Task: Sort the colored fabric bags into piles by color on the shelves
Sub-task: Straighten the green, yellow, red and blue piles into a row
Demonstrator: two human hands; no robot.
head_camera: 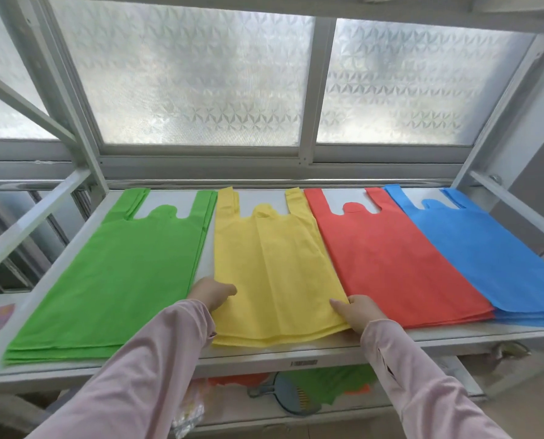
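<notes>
Holding yellow pile point(274, 274), left hand point(212, 293), right hand point(358, 312)

4 bag piles sit side by side on the shelf point(264, 351), handles twd the window point(201, 83) behind. L to R: leftmost pile point(115, 274), 2nd pile point(274, 274), 3rd pile point(391, 264), rightmost pile point(492, 258). Left hand point(212, 291) & right hand point(356, 310) hold the 2nd pile's near corners. More bags point(327, 386) lie on the lower shelf point(391, 407).

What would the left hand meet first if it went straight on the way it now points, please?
The left hand points rightward across the yellow pile, whose left edge it holds, so it would probably meet that yellow fabric first.
</notes>
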